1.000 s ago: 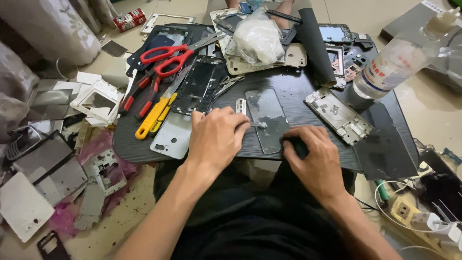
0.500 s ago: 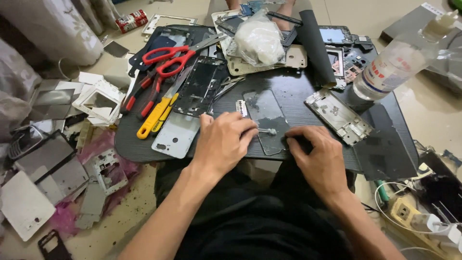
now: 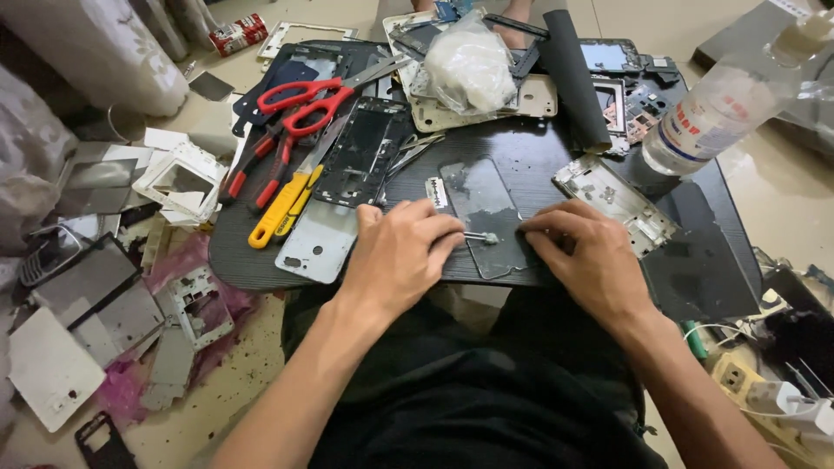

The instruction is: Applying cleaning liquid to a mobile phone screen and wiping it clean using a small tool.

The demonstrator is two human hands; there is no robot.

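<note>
Hands working phone panel | left hand (image 3: 395,256) pinching small metal tool (image 3: 480,236) at fingertips | right hand (image 3: 591,256) pressing flat, fingers narrow, on dark phone back panel (image 3: 486,213) | panel lying between both hands | scraping seemingly midway, residue remaining

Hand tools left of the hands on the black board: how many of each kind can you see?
Scissors with red handles: 1
Pliers with red grips: 1, partly under the scissors
Yellow-handled tools: 2, lying side by side
Total: 4
The left hand and right hand touch none of these; both rest on the dark phone panel.
</note>
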